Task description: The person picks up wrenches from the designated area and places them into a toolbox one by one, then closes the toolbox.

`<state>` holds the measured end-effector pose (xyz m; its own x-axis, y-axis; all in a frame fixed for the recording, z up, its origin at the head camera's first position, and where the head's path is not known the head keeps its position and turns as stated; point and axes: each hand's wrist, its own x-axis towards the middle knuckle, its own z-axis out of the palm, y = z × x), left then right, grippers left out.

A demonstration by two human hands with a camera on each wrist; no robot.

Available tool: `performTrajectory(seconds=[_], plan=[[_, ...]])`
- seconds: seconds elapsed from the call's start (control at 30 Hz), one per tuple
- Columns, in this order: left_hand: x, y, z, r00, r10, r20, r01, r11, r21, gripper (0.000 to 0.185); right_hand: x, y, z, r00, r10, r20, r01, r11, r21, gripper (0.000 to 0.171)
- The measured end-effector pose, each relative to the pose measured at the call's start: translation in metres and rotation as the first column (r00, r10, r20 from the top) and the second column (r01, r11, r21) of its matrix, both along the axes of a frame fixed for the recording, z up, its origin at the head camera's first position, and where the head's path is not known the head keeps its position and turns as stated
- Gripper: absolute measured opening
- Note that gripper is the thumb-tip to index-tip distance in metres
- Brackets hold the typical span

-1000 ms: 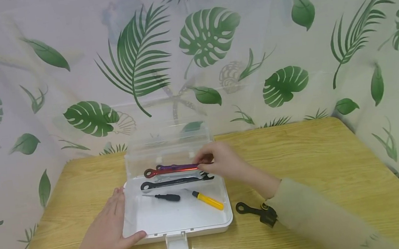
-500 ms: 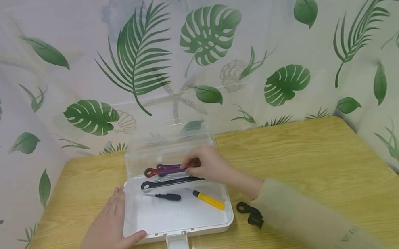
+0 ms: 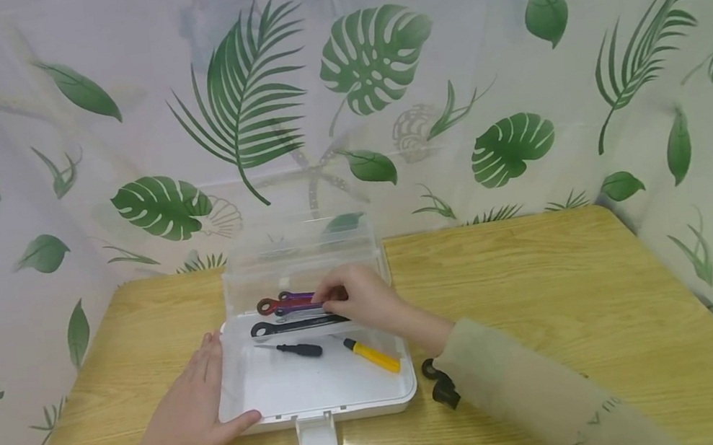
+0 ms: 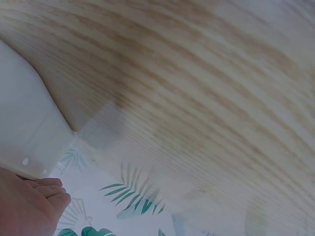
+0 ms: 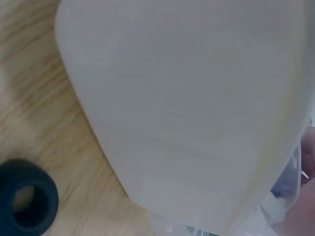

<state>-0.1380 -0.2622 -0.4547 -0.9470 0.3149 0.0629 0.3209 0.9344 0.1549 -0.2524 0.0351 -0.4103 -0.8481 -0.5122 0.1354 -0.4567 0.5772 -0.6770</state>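
My right hand (image 3: pixel 361 298) reaches over the back part of the white toolbox (image 3: pixel 316 401). Thumb and fingers pinch a purple wrench (image 3: pixel 297 308), its ring end pointing left and its other end hidden by the hand. Close around it lie a red wrench (image 3: pixel 267 306), another purple wrench (image 3: pixel 286 296), a silver wrench (image 3: pixel 297 317) and a black wrench (image 3: pixel 289 327). My left hand (image 3: pixel 187 407) rests against the box's left side, fingers straight along it and thumb on the front rim. In the left wrist view, its fingertips (image 4: pixel 51 189) are at the box wall.
In the box's front part lie a small black screwdriver (image 3: pixel 301 350) and a yellow-handled tool (image 3: pixel 376 358). The clear lid (image 3: pixel 300 246) stands raised behind; a white latch (image 3: pixel 317 440) hangs in front. A black tool (image 3: pixel 445 393) lies right of the box, partly behind the sleeve.
My right hand has moved left and slightly down over the wrenches, and a second purple wrench now shows in front of the red one. The left hand stays in place.
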Motion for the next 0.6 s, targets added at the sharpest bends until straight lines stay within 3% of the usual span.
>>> performTrajectory(seconds=[0.4, 0.6], plan=[[0.0, 0.0006, 0.0009, 1.0, 0.004, 0.002, -0.004, 1.0, -0.003, 0.125, -0.0013, -0.0058, -0.004, 0.999, -0.043, -0.016, 0.044, 0.998, 0.043, 0.013], [0.0003, 0.0006, -0.0001, 1.0, 0.003, 0.0, -0.003, 1.0, -0.004, 0.125, 0.0031, -0.0047, -0.004, 0.997, -0.069, -0.043, 0.069, 0.998, -0.01, 0.016]])
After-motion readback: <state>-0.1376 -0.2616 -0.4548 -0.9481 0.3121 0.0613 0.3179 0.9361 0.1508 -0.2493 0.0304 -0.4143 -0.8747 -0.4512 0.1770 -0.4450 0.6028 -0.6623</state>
